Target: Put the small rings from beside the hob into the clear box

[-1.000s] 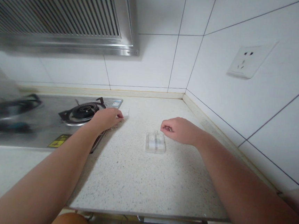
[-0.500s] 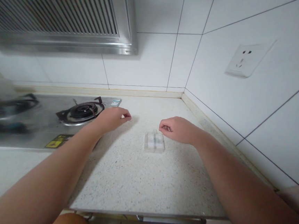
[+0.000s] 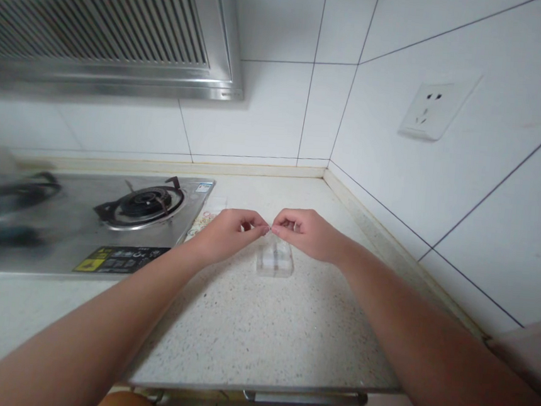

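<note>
My left hand (image 3: 234,233) and my right hand (image 3: 306,233) meet fingertip to fingertip above the counter. Both are closed in a pinch, and a tiny pale bit shows where the tips come together, too small to name. Just below them a small clear plastic box (image 3: 274,265) lies on the speckled counter, its upper edge partly hidden by my fingers. Behind my left hand is a clear, flat item with reddish and yellowish marks (image 3: 209,215), partly covered by the hand.
On the left is a steel gas hob (image 3: 71,236) with a black burner (image 3: 145,201). A range hood (image 3: 216,65) hangs above it. Tiled walls meet at the back corner, with a socket (image 3: 428,109) on the right wall. A metal handle (image 3: 305,397) runs below the counter's front edge.
My hands have come together from well apart, the left moving right and the right slightly left, over the clear box. The whole view has shifted a little.
</note>
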`<state>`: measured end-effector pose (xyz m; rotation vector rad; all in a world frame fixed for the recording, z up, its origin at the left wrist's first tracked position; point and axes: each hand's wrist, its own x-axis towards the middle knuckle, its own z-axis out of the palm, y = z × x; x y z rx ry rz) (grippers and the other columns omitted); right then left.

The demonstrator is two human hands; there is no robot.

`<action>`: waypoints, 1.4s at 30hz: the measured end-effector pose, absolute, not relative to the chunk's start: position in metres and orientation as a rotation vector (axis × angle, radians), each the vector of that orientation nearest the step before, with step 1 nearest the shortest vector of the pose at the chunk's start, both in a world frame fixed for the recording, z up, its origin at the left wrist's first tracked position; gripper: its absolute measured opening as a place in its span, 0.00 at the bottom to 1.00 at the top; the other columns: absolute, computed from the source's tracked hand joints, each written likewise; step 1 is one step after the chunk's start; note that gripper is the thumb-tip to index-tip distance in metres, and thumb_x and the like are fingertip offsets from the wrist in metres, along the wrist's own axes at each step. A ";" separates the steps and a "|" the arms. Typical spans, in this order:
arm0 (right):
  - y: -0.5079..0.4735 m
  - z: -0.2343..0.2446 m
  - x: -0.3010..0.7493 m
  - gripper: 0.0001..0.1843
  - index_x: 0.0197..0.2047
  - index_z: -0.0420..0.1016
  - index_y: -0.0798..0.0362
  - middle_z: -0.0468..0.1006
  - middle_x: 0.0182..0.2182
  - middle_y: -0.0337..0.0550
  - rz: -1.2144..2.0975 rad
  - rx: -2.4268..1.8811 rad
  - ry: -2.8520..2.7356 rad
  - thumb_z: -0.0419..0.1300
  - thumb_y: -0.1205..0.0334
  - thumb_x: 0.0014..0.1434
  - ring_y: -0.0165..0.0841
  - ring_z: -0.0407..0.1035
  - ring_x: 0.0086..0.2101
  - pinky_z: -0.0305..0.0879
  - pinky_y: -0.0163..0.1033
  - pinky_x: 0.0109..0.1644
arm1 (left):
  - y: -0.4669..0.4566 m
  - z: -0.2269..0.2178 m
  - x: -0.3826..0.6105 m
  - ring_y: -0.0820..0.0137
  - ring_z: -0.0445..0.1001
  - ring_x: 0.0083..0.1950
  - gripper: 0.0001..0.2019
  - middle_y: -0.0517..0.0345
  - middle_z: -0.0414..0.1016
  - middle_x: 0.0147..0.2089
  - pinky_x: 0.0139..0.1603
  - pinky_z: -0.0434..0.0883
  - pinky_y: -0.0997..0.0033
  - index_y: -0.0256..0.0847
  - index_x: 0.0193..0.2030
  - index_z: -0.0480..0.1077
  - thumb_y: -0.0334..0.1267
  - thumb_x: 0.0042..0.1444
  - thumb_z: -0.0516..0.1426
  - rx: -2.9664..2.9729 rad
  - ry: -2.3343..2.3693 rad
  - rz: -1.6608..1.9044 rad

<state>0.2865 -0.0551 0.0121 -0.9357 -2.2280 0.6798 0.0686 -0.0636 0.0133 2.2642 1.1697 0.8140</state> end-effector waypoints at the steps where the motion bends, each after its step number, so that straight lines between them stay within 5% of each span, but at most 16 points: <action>1: -0.055 0.012 0.286 0.15 0.36 0.75 0.53 0.74 0.28 0.39 0.701 -0.923 -2.206 0.58 0.50 0.62 0.29 0.65 0.30 0.58 0.37 0.34 | -0.065 0.014 0.070 0.74 0.68 0.30 0.12 0.61 0.78 0.33 0.34 0.63 0.73 0.41 0.38 0.78 0.44 0.61 0.56 2.255 1.170 0.840; 42: -0.048 0.011 0.287 0.08 0.34 0.73 0.53 0.72 0.27 0.37 0.754 -0.883 -2.021 0.63 0.57 0.57 0.29 0.64 0.29 0.59 0.38 0.34 | -0.066 0.008 0.073 0.70 0.72 0.38 0.12 0.57 0.78 0.35 0.40 0.66 0.70 0.39 0.37 0.76 0.45 0.61 0.57 2.075 1.060 1.043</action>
